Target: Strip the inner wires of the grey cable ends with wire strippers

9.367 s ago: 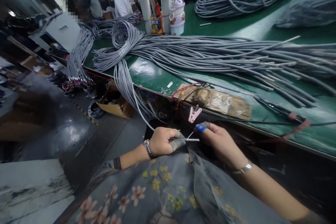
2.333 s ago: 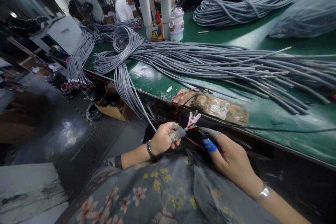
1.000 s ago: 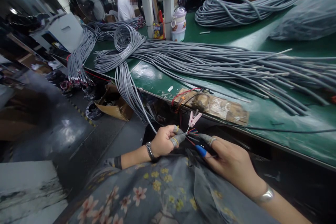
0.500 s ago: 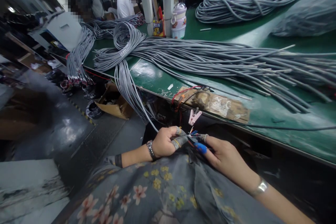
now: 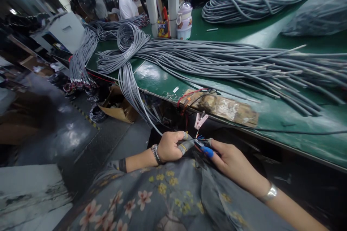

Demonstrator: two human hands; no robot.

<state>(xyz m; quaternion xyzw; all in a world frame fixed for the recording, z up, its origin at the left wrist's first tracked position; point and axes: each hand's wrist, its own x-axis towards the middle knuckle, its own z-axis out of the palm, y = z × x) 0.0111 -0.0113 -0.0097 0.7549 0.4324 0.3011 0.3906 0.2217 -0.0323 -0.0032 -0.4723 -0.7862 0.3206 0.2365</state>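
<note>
While one end shows its wires, many look unopened

As far as I can judge from my remote feed, one grey cable [image 5: 155, 129] is partly done: its coloured wires [image 5: 200, 137] fan out on the near side of the wooden block [image 5: 238, 111]. The left hand [image 5: 172, 147] pinches that end; the right hand [image 5: 230, 157] has finger and thumb closed on what looks like a slim tool [image 5: 199, 144] — shape unclear. Beyond the block, the bundle [image 5: 189, 52] on the worktop [image 5: 233, 30] seems left to do. Nine seconds ago I saw only pale strands here, and dark snips right of the block — now gone from there.
</note>
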